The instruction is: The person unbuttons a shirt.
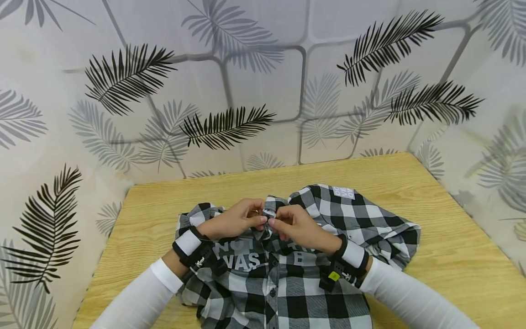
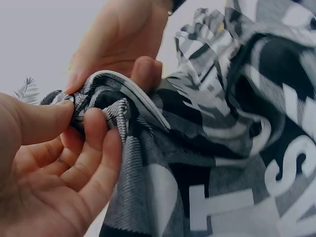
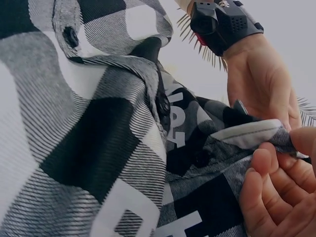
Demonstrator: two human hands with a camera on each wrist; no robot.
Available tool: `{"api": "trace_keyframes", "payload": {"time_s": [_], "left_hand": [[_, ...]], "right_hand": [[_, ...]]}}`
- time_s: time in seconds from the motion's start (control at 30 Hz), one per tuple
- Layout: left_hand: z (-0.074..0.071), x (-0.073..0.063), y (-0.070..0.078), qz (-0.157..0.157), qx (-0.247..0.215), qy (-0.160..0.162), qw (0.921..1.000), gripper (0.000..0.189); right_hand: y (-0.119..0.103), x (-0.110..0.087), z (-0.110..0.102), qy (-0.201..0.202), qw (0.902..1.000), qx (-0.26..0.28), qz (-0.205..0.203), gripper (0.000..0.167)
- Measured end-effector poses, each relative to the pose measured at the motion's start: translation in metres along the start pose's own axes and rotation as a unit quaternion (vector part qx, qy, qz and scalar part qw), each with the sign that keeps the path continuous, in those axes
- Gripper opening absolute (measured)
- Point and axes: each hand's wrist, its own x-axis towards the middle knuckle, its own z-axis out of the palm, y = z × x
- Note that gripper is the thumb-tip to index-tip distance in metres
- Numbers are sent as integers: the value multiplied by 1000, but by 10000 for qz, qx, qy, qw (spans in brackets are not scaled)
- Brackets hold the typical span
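A black, grey and white checked shirt (image 1: 306, 297) lies front up on the table, with white printed letters across its chest and a row of dark buttons down the middle. At its collar (image 1: 271, 204), both hands meet. My left hand (image 1: 236, 220) pinches the collar cloth between thumb and fingers; the left wrist view shows that hand (image 2: 59, 163) gripping a folded edge. From the other side, my right hand (image 1: 302, 227) pinches the same area, its fingertips almost touching the left ones. In the right wrist view, that hand (image 3: 281, 192) holds the collar tip (image 3: 252, 132). Fingers hide what lies between them.
A light wooden table (image 1: 452, 256) carries the shirt. One sleeve (image 1: 370, 219) stretches to the right, the other is bunched at the left. Behind the table stands a wall (image 1: 263, 91) with leaf patterns. Each wrist wears a strapped camera (image 1: 343, 269).
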Motion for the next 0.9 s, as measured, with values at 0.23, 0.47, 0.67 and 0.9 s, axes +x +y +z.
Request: {"api": "trace_keyframes", "payload": {"time_s": [0.23, 0.47, 0.67, 0.9], "left_hand": [[3, 0, 1, 171, 976, 899, 9910, 11], [5, 0, 3, 244, 2092, 1352, 9682, 9], [4, 1, 6, 243, 2170, 1264, 9677, 10], [3, 2, 10, 225, 2483, 1340, 9591, 11]], "right_hand": [[0, -1, 3, 274, 9995, -135, 11, 22], [0, 0, 4, 343, 9992, -145, 143, 21], [0, 0, 2, 281, 9994, -75, 171, 21], [-3, 2, 2, 284, 9984, -401, 293, 9]]}}
